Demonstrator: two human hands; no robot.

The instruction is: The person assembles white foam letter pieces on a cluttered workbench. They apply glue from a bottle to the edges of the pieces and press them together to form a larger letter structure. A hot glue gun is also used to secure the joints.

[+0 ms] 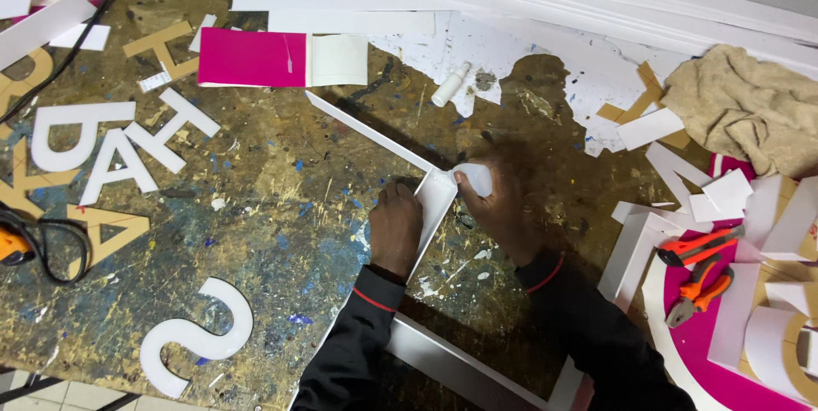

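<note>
Head view: left hand [395, 225] presses the folded white strip [433, 198] flat on the workbench [281, 206], steadying its corner, while right hand [503, 202] grips a small glue bottle [474, 178] there.

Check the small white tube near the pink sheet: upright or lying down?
Lying down. The small white tube rests on its side on the worktable, tilted diagonally, beyond both hands and touched by neither.

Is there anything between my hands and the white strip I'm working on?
Nothing visible. The left hand presses directly on the white strip, and the right hand holds a small white bottle against the strip's corner. The cap and pliers lie well aside.
</note>
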